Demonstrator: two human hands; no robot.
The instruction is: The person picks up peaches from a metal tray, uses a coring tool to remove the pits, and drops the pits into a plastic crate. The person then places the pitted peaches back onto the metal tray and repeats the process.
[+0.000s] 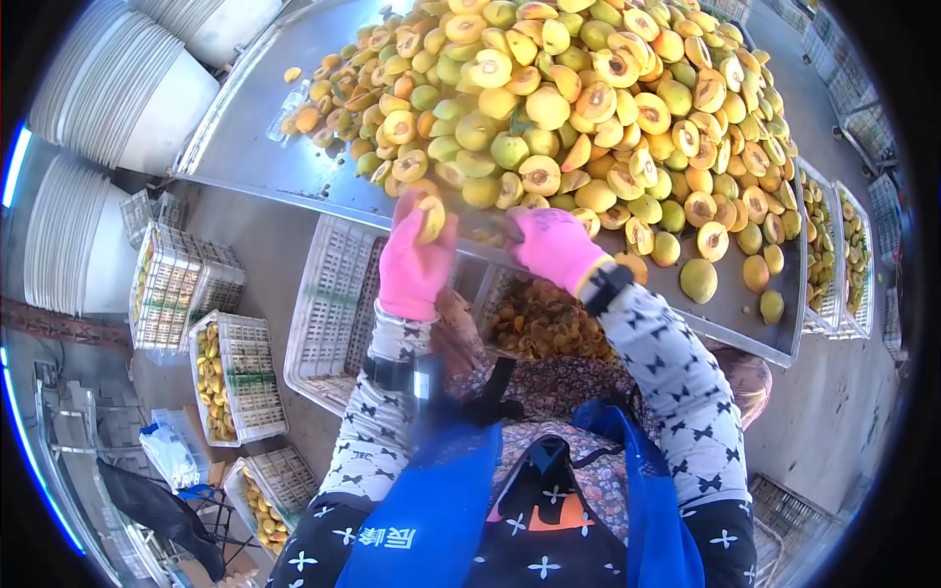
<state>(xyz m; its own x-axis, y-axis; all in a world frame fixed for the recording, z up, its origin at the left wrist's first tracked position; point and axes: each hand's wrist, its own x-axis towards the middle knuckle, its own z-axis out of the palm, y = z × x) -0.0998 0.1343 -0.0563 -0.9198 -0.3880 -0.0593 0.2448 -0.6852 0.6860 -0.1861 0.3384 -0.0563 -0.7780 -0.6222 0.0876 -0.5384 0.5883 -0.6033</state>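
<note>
White printed characters (385,537) on blue apron (441,490), lower left; seemingly Chinese, upside down in view, too blurred to read. Nothing else legible anywhere: no numbers, no brands.

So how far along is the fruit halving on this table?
Many cut halves already lie in the pile, more in the crate below. The left hand holds a fruit half; the right hand is beside it. Plenty of whole fruit remains.

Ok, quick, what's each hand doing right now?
Left hand: grip closed on a fruit half.
Right hand: curled shut at the metal table edge; contents cannot be told.
</note>
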